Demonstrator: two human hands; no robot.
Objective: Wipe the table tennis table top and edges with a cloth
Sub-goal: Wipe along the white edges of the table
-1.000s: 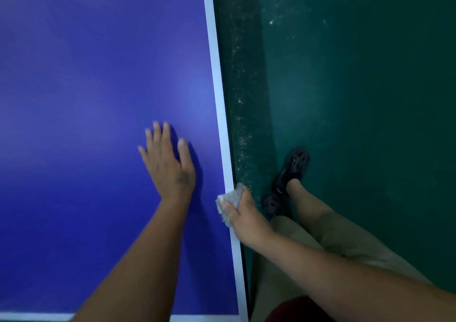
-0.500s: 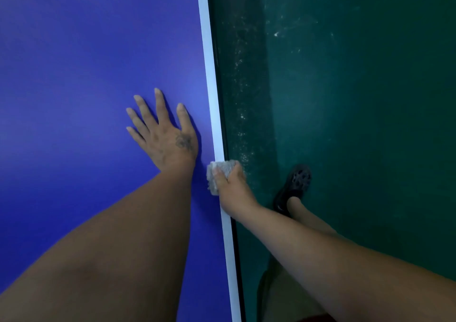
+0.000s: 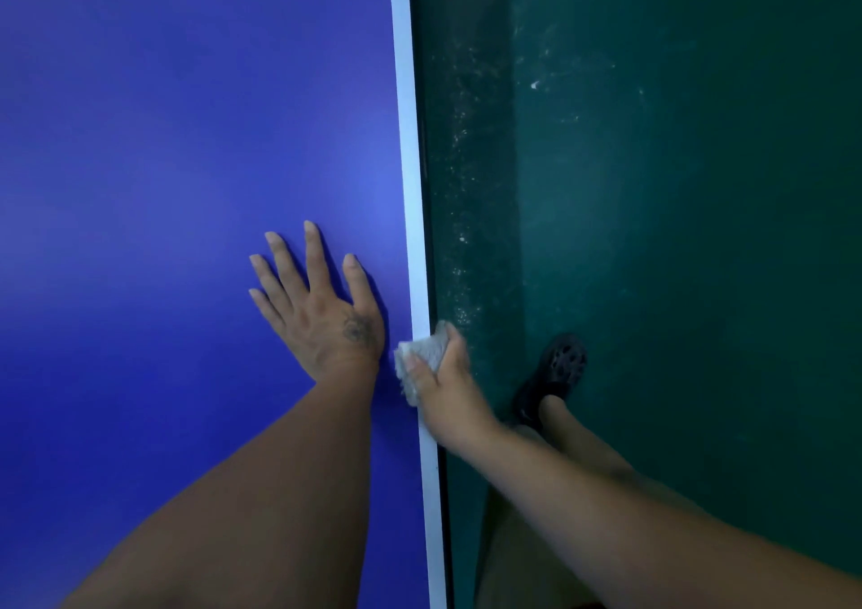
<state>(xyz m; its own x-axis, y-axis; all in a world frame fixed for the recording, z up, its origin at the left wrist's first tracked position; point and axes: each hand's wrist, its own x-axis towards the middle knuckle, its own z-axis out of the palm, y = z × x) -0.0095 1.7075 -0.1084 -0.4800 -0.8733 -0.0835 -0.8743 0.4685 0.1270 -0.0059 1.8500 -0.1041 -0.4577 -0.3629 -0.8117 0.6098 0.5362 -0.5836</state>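
Note:
The blue table tennis table top fills the left half of the view, with a white line along its right edge. My left hand lies flat on the blue surface, fingers spread, just left of the line. My right hand grips a small grey-white cloth and holds it wrapped over the table's right edge, thumb on top, fingers down the side.
To the right of the table lies a dark green floor with pale dust specks near the table's side. My leg and a dark perforated shoe stand on the floor close beside the table edge.
Both hands have moved forward along the right edge, away from the near table corner. The cloth has stayed on the edge in my right hand, and my body has stepped forward.

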